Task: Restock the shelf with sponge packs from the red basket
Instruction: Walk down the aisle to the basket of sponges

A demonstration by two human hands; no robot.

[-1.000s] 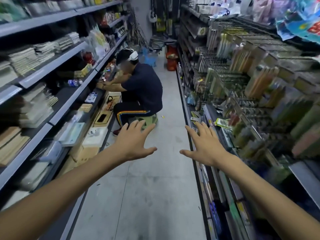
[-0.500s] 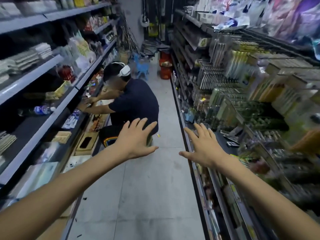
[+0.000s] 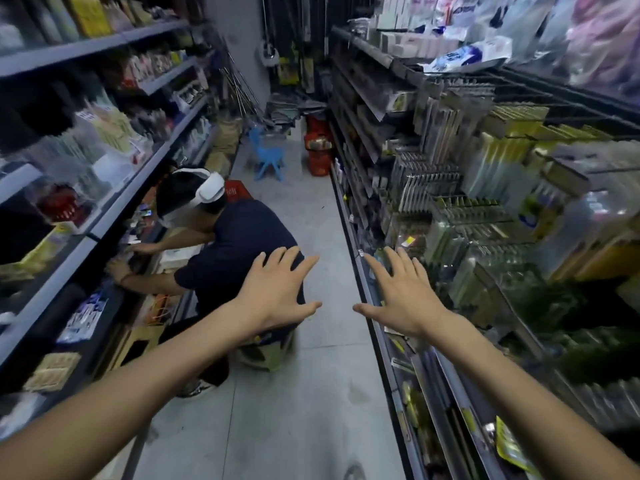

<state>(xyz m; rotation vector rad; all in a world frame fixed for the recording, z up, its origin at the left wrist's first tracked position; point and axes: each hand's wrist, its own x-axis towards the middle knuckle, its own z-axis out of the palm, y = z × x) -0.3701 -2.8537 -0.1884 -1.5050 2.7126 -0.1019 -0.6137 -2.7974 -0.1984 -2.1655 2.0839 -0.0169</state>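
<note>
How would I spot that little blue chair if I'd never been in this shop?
Look down the aisle, past the crouching person. The chair stands at the far end, left of a red basket; nothing else there is bright blue.

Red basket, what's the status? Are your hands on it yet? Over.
Left hand, right hand open, empty. Red basket far down the aisle, untouched. Crouching person, blue chair along the way.
</note>
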